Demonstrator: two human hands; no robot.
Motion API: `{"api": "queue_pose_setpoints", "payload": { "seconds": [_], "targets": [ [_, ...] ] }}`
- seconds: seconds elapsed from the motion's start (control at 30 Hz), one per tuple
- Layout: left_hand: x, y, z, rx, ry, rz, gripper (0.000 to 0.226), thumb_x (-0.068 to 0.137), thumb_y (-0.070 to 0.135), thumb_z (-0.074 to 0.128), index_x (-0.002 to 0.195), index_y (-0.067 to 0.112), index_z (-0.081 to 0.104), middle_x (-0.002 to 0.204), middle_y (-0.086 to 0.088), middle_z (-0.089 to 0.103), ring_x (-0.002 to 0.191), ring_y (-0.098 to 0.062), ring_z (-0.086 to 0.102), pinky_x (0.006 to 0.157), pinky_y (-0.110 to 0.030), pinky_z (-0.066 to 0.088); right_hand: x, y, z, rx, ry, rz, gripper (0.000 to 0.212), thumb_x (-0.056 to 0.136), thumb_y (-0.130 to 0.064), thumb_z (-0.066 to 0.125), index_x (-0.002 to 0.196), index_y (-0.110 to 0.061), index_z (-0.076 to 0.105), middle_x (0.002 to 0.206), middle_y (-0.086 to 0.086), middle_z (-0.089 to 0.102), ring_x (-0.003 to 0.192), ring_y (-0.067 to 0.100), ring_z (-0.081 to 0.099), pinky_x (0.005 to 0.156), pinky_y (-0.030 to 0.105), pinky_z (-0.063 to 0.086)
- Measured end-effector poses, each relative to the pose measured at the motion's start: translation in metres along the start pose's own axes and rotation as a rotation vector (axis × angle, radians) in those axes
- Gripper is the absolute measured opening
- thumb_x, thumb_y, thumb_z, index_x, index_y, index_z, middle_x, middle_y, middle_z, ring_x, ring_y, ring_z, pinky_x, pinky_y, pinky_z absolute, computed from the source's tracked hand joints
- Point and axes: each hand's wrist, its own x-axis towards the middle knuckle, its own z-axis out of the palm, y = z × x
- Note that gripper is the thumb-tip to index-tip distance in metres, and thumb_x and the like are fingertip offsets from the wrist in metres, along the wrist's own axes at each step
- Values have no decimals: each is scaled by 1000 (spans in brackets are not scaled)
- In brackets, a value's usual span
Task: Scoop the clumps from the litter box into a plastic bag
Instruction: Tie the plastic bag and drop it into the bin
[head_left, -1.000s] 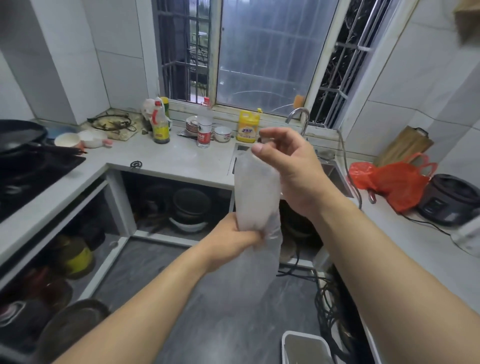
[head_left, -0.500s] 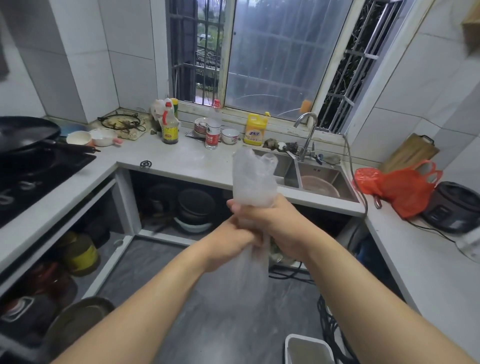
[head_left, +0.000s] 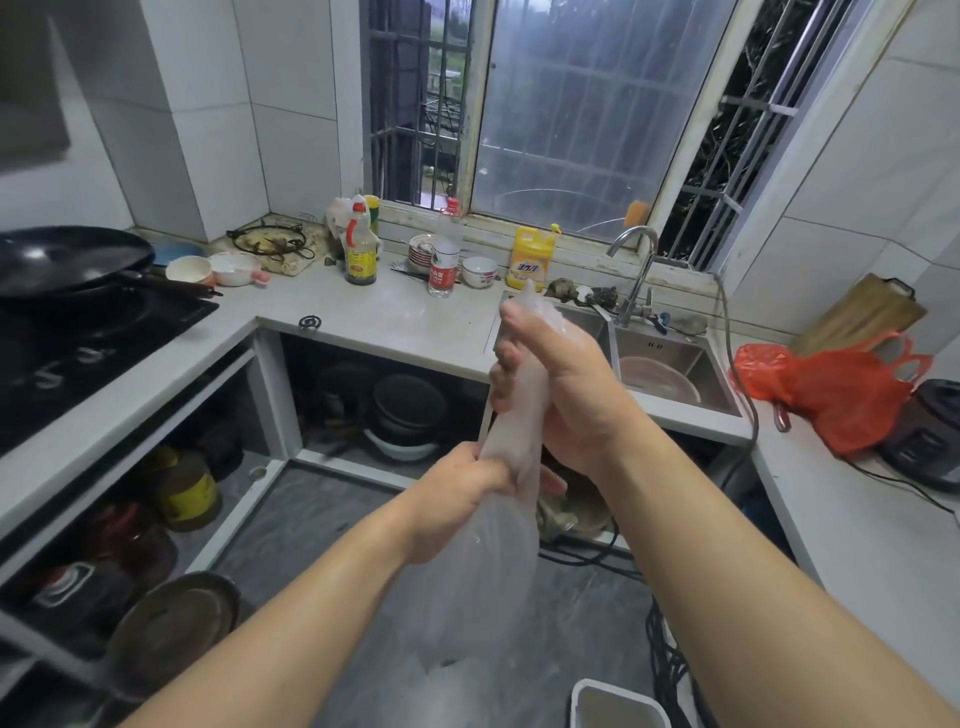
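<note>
Both the left hand (head_left: 467, 486) and the right hand (head_left: 558, 384) grip the bunched, unopened plastic bag (head_left: 511, 436) over the floor, so scooping hasn't begun; the white bin (head_left: 613, 701) below may be the litter box.

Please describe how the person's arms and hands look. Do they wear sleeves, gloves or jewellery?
Both forearms are bare up to the picture's edge; no sleeves show. The left hand and right hand wear no gloves. I see no rings, watch or bracelet on the visible parts of the wrists and fingers.
</note>
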Motion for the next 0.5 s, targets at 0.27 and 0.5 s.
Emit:
{"api": "queue_pose_setpoints", "payload": {
  "seconds": [0.27, 0.5],
  "targets": [
    [5, 9, 6, -193, 89, -6, 10, 78, 13, 48, 78, 7, 56, 58, -5, 32, 46, -18, 33, 49, -29, 35, -24, 29, -45, -347, -181, 207, 62, 81, -48, 77, 119, 0, 64, 103, 18, 70, 90, 32, 67, 88, 58, 50],
    [-1, 3, 21, -186, 67, -27, 35, 83, 38, 44, 78, 4, 48, 54, 4, 43, 47, -9, 32, 52, -29, 15, -19, 25, -20, -96, 7, 164, 23, 95, -25, 65, 90, -3, 66, 86, 16, 72, 79, 29, 69, 70, 38, 54]
  ]
}}
